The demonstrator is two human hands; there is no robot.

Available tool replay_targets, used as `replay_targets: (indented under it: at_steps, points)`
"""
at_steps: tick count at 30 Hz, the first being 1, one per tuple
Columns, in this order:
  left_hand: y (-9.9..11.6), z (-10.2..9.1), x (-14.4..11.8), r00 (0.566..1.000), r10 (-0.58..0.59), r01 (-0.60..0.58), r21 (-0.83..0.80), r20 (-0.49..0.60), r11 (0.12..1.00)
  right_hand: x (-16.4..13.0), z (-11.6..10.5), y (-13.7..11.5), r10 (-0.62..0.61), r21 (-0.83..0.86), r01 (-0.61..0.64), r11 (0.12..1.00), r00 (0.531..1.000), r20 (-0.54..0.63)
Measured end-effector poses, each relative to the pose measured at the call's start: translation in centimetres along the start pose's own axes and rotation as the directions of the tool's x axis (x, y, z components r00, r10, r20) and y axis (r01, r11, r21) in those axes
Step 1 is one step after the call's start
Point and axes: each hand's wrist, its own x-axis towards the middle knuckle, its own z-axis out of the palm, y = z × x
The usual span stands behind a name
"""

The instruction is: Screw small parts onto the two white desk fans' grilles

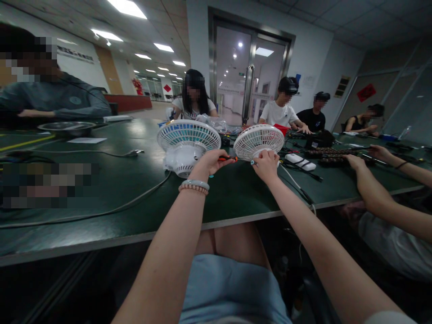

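Note:
Two white fans stand on the green table with their slatted grilles showing. The larger-looking fan (184, 157) is on the left, its rounded motor housing towards me. My left hand (211, 163) is closed around a screwdriver (227, 158) with an orange-red and black handle, pointing right, in front of that fan. My right hand (268, 164) grips the back of the right fan (259, 138), its fingers curled over the housing and hiding it. A small pale blue and dark spot shows at a finger of the right hand; I cannot make out what it is.
A grey cable (135, 198) runs left from the left fan. Beside the right fan lie a white power strip (300, 162) and dark cords. A metal bowl (67, 128) is at the far left. A co-worker's hands (357, 164) are at the right; other people sit around the table.

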Motion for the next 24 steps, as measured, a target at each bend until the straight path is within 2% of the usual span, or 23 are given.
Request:
replay_targets:
  at_steps: [2,6,8,10,14,17,20,24]
  points:
    - [0.1,0.0,0.0,1.0,0.004,-0.004,-0.027,-0.007,1.0,0.1,0.1,0.0,-0.001,0.003,0.001,1.0,1.0,0.007]
    - [-0.1,0.3,0.1,0.989,0.099,-0.095,0.044,-0.111,0.995,0.1,0.1,0.1,-0.009,0.0,0.009,1.0,1.0,0.01]
    - [-0.3,0.5,0.2,0.983,0.143,-0.129,0.121,-0.113,0.984,0.2,0.0,0.0,-0.014,-0.004,0.014,1.0,1.0,0.015]
    - [-0.5,0.4,0.3,0.979,0.172,-0.136,0.284,-0.107,0.949,0.2,-0.2,0.0,-0.014,-0.007,0.014,1.0,0.999,0.03]
    - [-0.8,-0.2,0.5,0.945,0.284,-0.125,0.623,-0.162,0.772,0.3,-0.4,-0.1,-0.008,-0.003,0.008,1.0,0.999,0.04]
    - [-0.9,-0.7,0.8,0.867,0.469,-0.168,0.789,-0.167,0.591,0.3,-0.3,-0.1,-0.011,0.009,0.011,1.0,1.0,0.027]
    - [-0.8,-0.9,1.1,0.802,0.583,-0.221,0.841,-0.132,0.494,0.3,-0.2,0.0,-0.013,0.02,0.013,1.0,1.0,0.023]
    - [-0.9,-0.8,1.0,0.765,0.636,-0.236,0.874,-0.103,0.425,0.3,-0.1,0.0,-0.014,0.036,0.014,0.999,1.0,0.005]
